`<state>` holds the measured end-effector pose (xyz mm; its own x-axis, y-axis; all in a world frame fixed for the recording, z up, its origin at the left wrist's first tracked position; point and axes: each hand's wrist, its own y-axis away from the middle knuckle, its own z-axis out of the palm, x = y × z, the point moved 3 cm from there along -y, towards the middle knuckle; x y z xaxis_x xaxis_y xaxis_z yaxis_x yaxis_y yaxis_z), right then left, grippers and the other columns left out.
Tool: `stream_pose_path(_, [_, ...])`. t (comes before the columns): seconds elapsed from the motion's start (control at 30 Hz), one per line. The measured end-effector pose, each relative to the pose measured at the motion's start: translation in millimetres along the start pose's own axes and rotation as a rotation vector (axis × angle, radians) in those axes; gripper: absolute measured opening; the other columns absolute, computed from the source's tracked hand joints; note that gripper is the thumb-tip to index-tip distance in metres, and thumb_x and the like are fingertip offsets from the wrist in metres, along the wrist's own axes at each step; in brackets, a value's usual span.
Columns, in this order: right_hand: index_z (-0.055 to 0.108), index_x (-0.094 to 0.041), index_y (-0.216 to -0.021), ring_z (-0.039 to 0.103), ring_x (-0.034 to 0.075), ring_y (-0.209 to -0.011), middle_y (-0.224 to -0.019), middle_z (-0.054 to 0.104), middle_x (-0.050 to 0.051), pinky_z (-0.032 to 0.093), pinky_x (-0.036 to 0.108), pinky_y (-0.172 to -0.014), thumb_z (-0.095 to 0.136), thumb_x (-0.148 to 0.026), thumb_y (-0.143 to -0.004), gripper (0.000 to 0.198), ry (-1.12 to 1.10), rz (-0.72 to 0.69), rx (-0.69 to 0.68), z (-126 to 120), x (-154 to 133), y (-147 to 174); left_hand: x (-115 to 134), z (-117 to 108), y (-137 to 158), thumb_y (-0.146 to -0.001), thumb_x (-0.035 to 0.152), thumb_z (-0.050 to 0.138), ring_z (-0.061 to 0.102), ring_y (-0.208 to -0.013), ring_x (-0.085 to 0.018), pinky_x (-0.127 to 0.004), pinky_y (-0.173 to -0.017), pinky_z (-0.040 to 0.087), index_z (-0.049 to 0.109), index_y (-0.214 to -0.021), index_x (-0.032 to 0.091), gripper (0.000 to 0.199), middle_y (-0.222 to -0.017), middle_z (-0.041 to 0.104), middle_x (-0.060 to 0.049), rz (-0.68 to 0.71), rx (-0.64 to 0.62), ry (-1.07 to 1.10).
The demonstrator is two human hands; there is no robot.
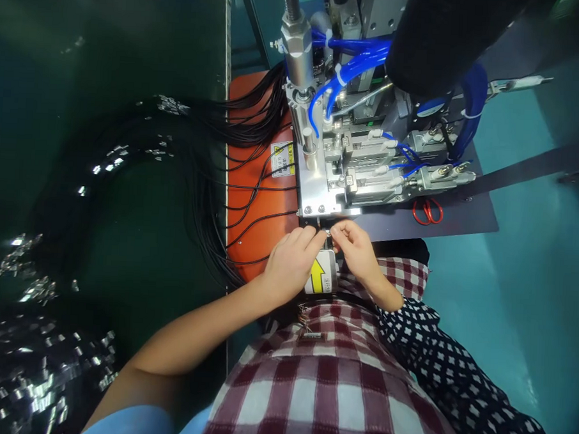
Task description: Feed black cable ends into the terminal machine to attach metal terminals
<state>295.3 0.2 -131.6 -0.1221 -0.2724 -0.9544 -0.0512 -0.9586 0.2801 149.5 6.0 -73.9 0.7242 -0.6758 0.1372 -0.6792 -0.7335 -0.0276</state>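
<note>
Metal bit (328, 233) btwn your L hand (291, 260) & R hand (358, 251), by machine (314, 191) near edge; R's pinching it, L's grip unclear.

The held piece (328, 233) is too small to tell; a tube (436, 44), cut off above, partly hides the machine (314, 187) at its back edge.

Mach. plate (314, 194): shiny metal, smooth surf.; blue tubes (366, 56): glossy plas.; apron (333, 379): matt cloth.

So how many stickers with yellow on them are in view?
2: one warning sticker on the orange surface among black cables, one arrow sticker beside the left hand; others may be hidden.
</note>
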Motion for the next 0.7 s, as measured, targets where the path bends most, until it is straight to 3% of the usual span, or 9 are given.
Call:
stream_pose_path(0.17, [0.053,-0.02,-0.074,0.044,0.01,-0.054,-0.062,0.049,-0.005,0.039,0.026,-0.055,0.068,-0.052,-0.081,0.036,-0.13,0.028,-0.05,1.7,5.2,-2.9,-3.6,2.7,-0.2,-0.093,0.012,0.044,0.054,-0.086,-0.022,-0.033,-0.076,0.048,0.062,-0.116,0.014,0.03,-0.098,0.061,-0.01,-0.066,0.095,0.151])
stream_pose_path(0.3, [0.054,-0.02,-0.076,0.045,0.01,-0.055,-0.063,0.05,-0.005,0.038,0.026,-0.056,0.069,-0.051,-0.08,0.035,-0.168,0.042,-0.051,1.5,7.0,-2.9,-10.0,1.2,23.0,-0.095,0.011,0.038,0.054,-0.101,-0.022,-0.035,-0.09,0.049,0.056,-0.125,0.014,0.035,-0.107,0.058,-0.011,-0.178,0.169,0.354])
stream_pose_path(0.5, [0.055,-0.019,-0.076,0.045,0.009,-0.056,-0.063,0.05,-0.006,0.038,0.026,-0.057,0.068,-0.049,-0.081,0.033,-0.164,0.052,-0.063,-0.3,5.8,-2.5,-7.1,2.2,69.4,-0.097,0.021,0.042,0.051,-0.11,-0.03,-0.048,-0.096,0.047,0.045,-0.142,0.012,0.047,-0.122,0.051,-0.019,-0.412,0.093,0.077])
stream_pose_path(0.7, [0.054,-0.019,-0.075,0.045,0.008,-0.054,-0.061,0.05,-0.006,0.037,0.025,-0.056,0.069,-0.048,-0.081,0.033,-0.144,0.036,-0.055,-0.3,4.9,-4.5,-10.4,4.8,70.3,-0.098,0.03,0.043,0.048,-0.123,-0.034,-0.049,-0.103,0.045,0.045,-0.144,0.012,0.05,-0.135,0.049,-0.02,-0.386,0.071,-0.053])
